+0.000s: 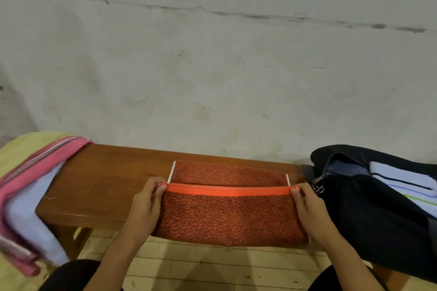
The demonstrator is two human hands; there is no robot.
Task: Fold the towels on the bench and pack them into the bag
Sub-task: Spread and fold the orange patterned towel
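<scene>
At the bottom of the frame both forearms reach up and inward, the left hand (144, 208) and right hand (309, 210) each with fingers (162, 188) pinched on one end of the orange towel's (227, 215) bright hem, thumbs on top, stretching it level across the middle of the wooden tabletop (106, 172). To fold well, I judge the hem should be carried evenly to the far edge, corners matched, then smoothed flat. The dark bag (369, 215) lies open at right, striped towels (402, 184) inside; unfolded pink and white towels (26, 196) hang at left.

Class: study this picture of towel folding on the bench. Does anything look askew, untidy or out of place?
Yes. The pile of pink, white and yellow towels slumps off the wooden bench's left end. Both hands pinch the orange towel's hem evenly; its fold looks straight.
</scene>
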